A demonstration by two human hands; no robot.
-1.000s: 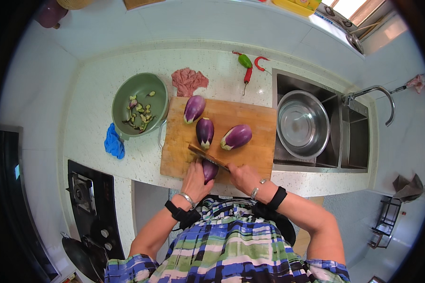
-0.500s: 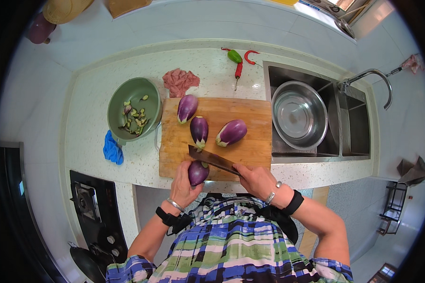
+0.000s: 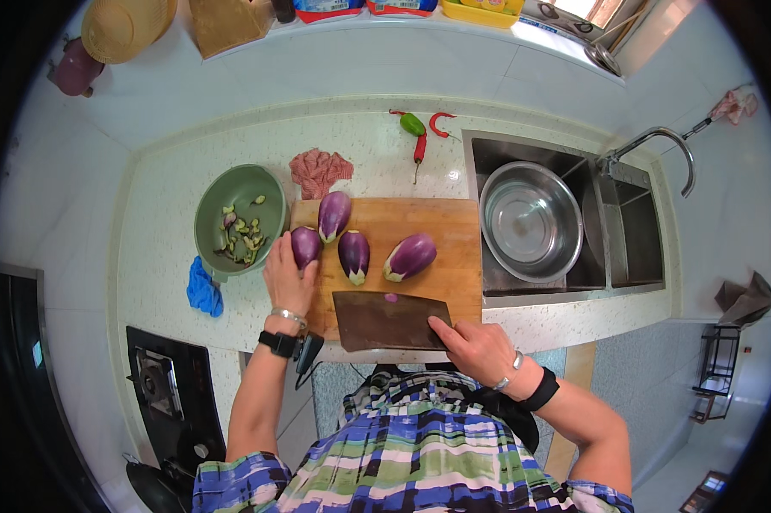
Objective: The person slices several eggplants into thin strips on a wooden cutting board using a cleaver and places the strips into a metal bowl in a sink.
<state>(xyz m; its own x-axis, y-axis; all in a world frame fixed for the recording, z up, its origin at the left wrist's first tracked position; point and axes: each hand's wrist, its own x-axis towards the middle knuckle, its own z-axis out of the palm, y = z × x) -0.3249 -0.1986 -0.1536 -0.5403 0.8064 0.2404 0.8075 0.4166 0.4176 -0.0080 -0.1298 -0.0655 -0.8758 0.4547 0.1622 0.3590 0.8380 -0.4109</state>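
Pale speckled kitchen counter (image 3: 167,192) with wooden cutting board (image 3: 449,227), as I view it remotely from above. Nearest, the right hand (image 3: 481,350) is closed round the handle end of a cleaver (image 3: 389,323), whose broad face now shows, where half a second ago it was slanted and narrow. The left hand (image 3: 288,278) is half curled, fingers and thumb about an eggplant (image 3: 306,245); I cannot tell whether it grips or is letting go. That eggplant has moved from the board's near edge to its left edge, so it is now clear of the blade and grouped with three unshifted eggplants (image 3: 354,256). Beyond: green bowl (image 3: 271,193) of trimmings (image 3: 247,239), crumpled red cloth (image 3: 320,171), peppers (image 3: 413,124).
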